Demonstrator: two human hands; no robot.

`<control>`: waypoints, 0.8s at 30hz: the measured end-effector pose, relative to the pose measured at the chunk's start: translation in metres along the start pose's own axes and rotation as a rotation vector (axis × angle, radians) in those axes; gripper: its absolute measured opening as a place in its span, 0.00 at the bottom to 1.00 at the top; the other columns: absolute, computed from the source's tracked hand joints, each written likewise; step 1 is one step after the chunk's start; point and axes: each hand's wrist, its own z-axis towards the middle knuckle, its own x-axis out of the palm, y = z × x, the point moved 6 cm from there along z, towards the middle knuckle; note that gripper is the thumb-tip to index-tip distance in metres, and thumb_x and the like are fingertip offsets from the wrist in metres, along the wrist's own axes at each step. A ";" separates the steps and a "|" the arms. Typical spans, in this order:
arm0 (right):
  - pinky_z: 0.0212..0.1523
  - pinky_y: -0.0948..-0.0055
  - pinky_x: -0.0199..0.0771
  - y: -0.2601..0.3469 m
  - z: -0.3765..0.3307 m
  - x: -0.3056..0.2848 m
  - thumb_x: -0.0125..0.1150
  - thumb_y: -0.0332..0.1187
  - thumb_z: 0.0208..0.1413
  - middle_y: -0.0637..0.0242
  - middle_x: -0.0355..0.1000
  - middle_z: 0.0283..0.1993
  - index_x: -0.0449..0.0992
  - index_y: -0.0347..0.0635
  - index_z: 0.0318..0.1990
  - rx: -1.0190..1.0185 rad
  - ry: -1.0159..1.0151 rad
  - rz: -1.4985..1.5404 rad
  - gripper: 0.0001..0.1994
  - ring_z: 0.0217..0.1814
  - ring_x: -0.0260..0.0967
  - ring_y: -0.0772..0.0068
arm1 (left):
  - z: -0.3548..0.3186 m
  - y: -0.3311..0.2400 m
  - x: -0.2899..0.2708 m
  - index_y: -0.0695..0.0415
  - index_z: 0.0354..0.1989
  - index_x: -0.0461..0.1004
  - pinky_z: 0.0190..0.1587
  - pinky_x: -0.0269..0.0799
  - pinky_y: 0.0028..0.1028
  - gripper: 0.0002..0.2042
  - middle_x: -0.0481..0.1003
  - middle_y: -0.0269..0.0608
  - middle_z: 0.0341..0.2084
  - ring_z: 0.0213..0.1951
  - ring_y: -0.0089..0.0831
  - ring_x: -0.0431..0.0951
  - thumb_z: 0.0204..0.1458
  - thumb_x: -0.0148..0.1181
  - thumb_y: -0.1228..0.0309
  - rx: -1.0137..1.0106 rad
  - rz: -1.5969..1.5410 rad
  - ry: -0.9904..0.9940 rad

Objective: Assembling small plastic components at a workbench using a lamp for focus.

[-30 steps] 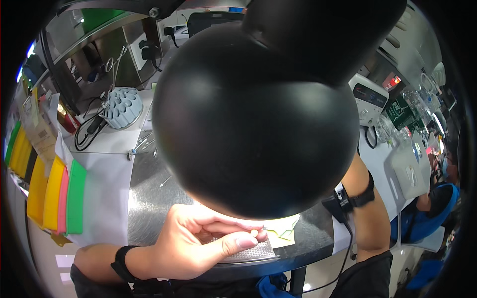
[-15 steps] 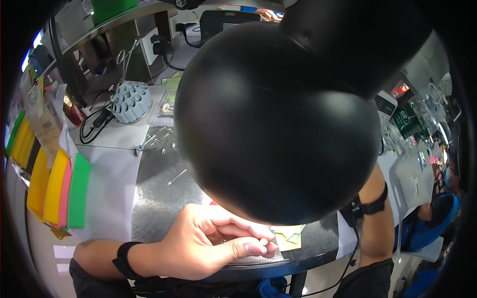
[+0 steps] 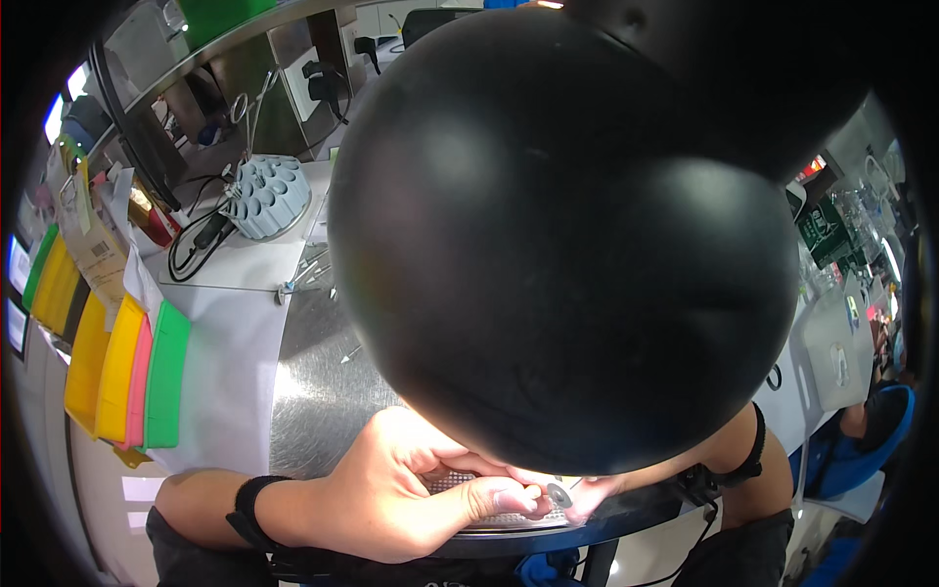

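Centrally, a large black rounded object (image 3: 567, 235) fills most of the head view, hiding much of the bench. Left hand (image 3: 411, 489): fingers curled narrow, thumb and forefinger pinching at a small round metal disc (image 3: 558, 494), resting over a perforated grey tray (image 3: 489, 509) at the near edge of the steel worktop (image 3: 313, 391). Right hand (image 3: 597, 489): mostly hidden; fingertips meet the disc, grip cannot be told. Black wristbands on both arms. Far left: yellow, pink and green bins (image 3: 127, 377). Rear: pale blue round tool holder (image 3: 269, 196), black cables (image 3: 196, 245).
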 end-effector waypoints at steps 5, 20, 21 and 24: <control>0.33 0.67 0.76 -0.005 0.002 0.006 0.78 0.47 0.40 0.69 0.81 0.37 0.84 0.45 0.34 0.041 -0.006 0.063 0.18 0.34 0.79 0.62 | 0.005 -0.004 -0.004 0.67 0.44 0.83 0.47 0.78 0.25 0.08 0.85 0.47 0.40 0.41 0.28 0.85 0.59 0.65 0.78 0.137 0.169 0.017; 0.28 0.71 0.73 -0.007 0.003 0.004 0.79 0.50 0.39 0.73 0.81 0.35 0.85 0.48 0.34 0.098 -0.003 0.139 0.19 0.29 0.78 0.68 | 0.006 -0.010 0.000 0.67 0.44 0.84 0.48 0.78 0.24 0.08 0.86 0.47 0.39 0.40 0.25 0.85 0.59 0.66 0.78 0.002 0.260 0.064; 0.28 0.72 0.73 -0.005 0.002 -0.001 0.79 0.51 0.39 0.73 0.81 0.35 0.85 0.49 0.34 0.115 0.001 0.119 0.19 0.29 0.78 0.69 | 0.006 -0.010 0.002 0.68 0.45 0.83 0.47 0.78 0.24 0.08 0.86 0.47 0.39 0.40 0.25 0.85 0.59 0.66 0.78 -0.006 0.245 0.103; 0.27 0.73 0.72 -0.019 0.004 0.012 0.79 0.51 0.39 0.74 0.81 0.35 0.85 0.49 0.34 0.076 -0.026 0.186 0.19 0.28 0.77 0.70 | 0.005 -0.003 -0.002 0.68 0.45 0.83 0.48 0.78 0.23 0.09 0.86 0.48 0.40 0.40 0.25 0.85 0.59 0.66 0.78 -0.039 0.271 0.062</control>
